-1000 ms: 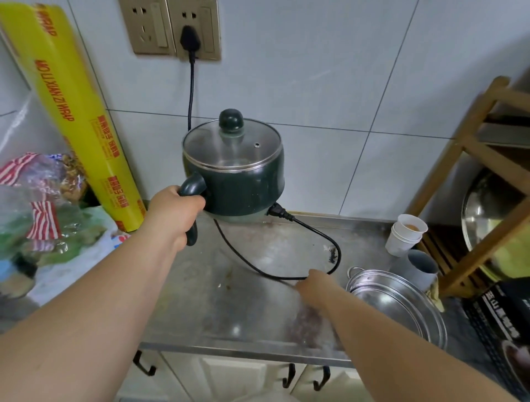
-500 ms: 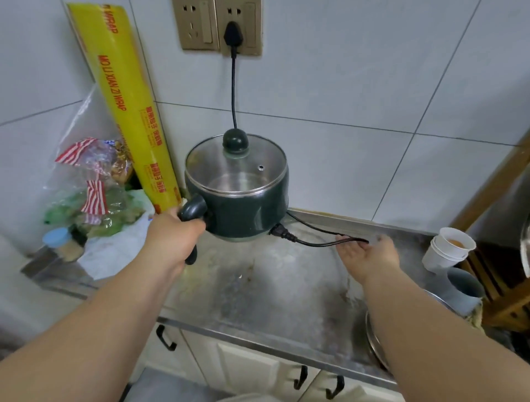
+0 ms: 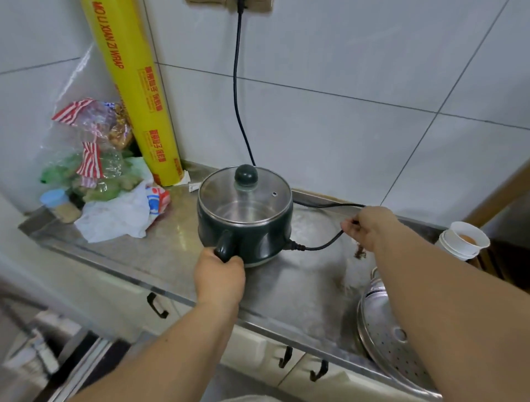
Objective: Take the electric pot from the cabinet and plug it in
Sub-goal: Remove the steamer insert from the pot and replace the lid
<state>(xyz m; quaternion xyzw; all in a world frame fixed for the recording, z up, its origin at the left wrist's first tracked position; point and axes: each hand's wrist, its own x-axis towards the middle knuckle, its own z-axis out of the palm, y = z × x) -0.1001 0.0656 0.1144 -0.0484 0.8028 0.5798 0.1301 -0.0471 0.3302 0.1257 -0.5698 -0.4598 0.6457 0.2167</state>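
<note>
step: settling plugged-in pot, judged near done | dark green electric pot with glass lid [image 3: 245, 213] on steel counter [image 3: 160, 249], below wall socket [image 3: 229, 3] | left hand [image 3: 219, 279] wrapped round pot's handle | right hand [image 3: 368, 228] pinching black cord [image 3: 321, 245], right of pot | next: lay cord slack, release

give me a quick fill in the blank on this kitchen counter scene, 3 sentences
1. The left hand grips the electric pot by its ____.
2. The right hand pinches the black ____.
3. The tall roll of wrap leaning on the wall is ____ in colour.

Missing words: handle; cord; yellow
</note>
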